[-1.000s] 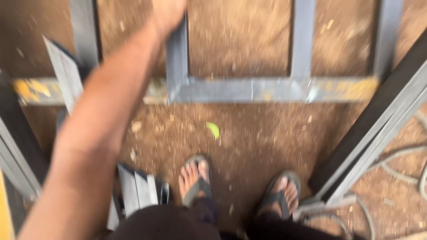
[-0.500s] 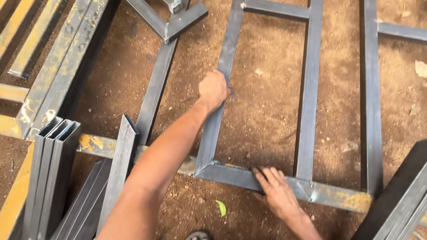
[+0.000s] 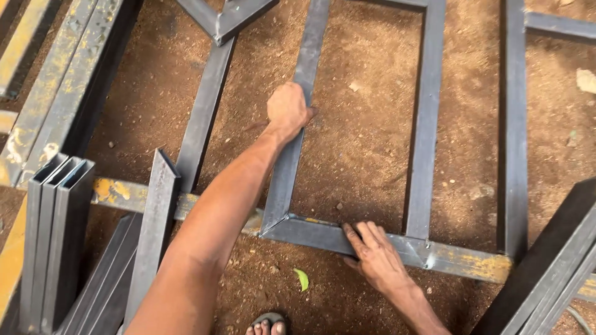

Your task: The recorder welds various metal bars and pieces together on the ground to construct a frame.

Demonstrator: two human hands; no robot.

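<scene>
You are gripping with your left hand [image 3: 287, 110] the upright bar of the grey rectangular steel-tube frame [image 3: 428, 130], which is lying flat on the brown dirt ground [image 3: 366, 149]; your fingers are closing around the bar. Your right hand [image 3: 374, 257] is resting on the frame's bottom bar near the welded corner, with its fingers stretched out flat and holding nothing. In the frame you are seeing three long upright bars. At the left, three grey hollow steel tubes [image 3: 53, 236] are standing close together, their open ends facing you. One small green leaf [image 3: 302, 279] is lying on the ground, just below the bottom bar.
</scene>
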